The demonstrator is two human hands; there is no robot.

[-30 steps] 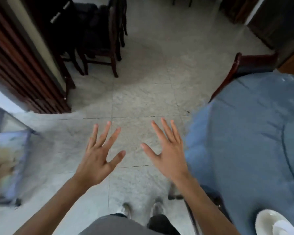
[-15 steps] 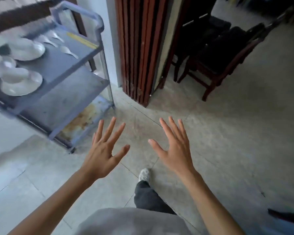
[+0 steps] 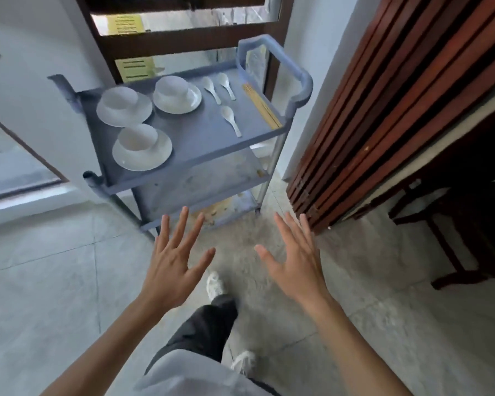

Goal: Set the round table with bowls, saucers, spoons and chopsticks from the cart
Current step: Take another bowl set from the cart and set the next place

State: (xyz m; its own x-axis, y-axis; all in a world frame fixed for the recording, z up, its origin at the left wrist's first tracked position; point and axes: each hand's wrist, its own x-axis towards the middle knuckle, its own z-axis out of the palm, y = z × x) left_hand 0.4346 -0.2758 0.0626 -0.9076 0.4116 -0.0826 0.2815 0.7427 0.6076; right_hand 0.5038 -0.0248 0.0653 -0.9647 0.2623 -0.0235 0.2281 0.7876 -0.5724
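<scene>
Left hand [image 3: 170, 270] and right hand [image 3: 296, 267] at frame centre, fingers spread wide, holding nothing; cart [image 3: 200, 132] in the upper centre.

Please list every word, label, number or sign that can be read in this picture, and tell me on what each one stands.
Nothing here can be read.
Upper yellow notice with dark lines of print, behind the glass of the dark wooden frame: too blurred to read.
Lower yellow notice, behind the same glass, above the blue plastic cart: too blurred to read.
The white bowls, saucers and spoons show no markings.
</scene>
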